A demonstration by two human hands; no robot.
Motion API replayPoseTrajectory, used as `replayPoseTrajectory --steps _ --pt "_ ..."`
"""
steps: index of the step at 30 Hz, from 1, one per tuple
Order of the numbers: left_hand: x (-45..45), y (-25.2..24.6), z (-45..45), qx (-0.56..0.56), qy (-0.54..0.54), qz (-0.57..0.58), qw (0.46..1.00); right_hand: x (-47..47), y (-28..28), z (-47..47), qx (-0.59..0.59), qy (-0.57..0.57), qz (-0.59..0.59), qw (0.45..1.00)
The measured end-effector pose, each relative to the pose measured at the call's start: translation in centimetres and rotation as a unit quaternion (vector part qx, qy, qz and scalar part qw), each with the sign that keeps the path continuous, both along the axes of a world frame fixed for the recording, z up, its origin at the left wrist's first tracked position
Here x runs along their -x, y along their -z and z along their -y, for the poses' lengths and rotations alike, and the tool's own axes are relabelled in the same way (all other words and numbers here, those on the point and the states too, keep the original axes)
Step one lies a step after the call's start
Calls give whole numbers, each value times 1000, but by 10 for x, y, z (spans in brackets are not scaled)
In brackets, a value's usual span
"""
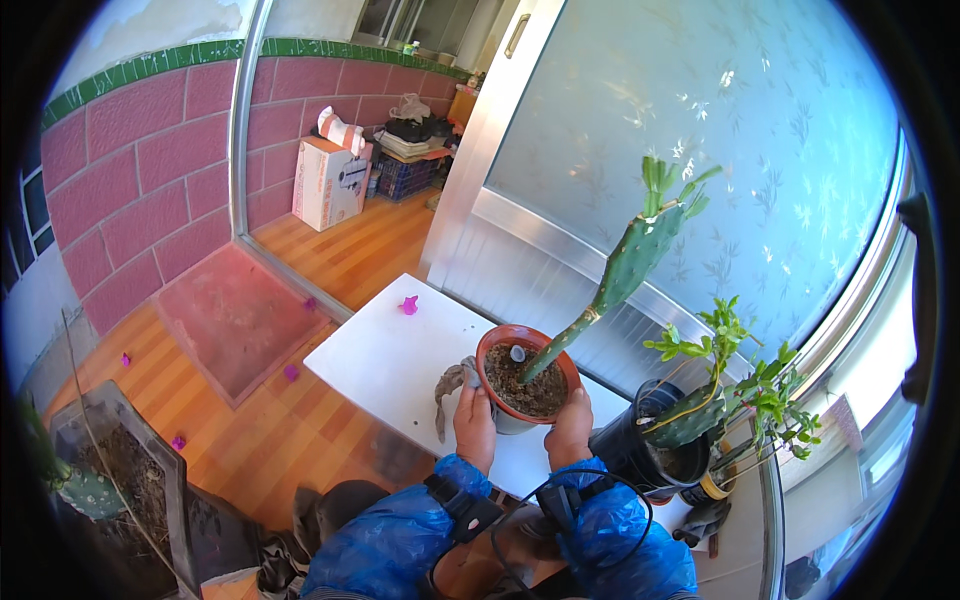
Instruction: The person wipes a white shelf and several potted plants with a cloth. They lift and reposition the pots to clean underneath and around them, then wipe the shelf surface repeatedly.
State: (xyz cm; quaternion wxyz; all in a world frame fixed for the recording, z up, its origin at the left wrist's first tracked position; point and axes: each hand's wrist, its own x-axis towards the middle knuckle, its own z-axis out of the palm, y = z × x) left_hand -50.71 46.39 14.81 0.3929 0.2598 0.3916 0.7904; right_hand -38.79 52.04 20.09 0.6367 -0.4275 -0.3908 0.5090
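Between my two hands is a reddish-brown plant pot (487,339) with dark soil and a small pale round object on the soil. A tall cactus (637,251) leans from it to the upper right, with narrow green segments at its top. My left hand (474,424) grips the pot's left side, together with a grey-brown cloth (448,390) that hangs down beside it. My right hand (570,433) grips the right side. Beneath the pot is a white tabletop (367,352); whether the pot's base touches it is hidden from me.
A pink flower (409,305) lies on the tabletop. At the right stands a black pot (615,442) with a leafy-topped cactus. A dark planter (176,480) is at lower left. Behind the table is a frosted glass sliding door (675,112). A cable loops by my right wrist.
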Motion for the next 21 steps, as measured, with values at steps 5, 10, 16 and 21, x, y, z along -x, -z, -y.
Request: replayPoseTrajectory --steps 5,10,16,21 --pt "-17 3 23 158 -142 -89 973 1 -2 53 28 4 -32 999" --pt "-47 7 78 79 104 -127 983 -11 32 123 171 -131 170 962" --pt "-35 -8 81 2 218 -373 902 -53 56 98 128 -262 -166 942" --pt "-21 -21 85 -105 154 -443 877 -74 51 90 202 -140 -151 957"
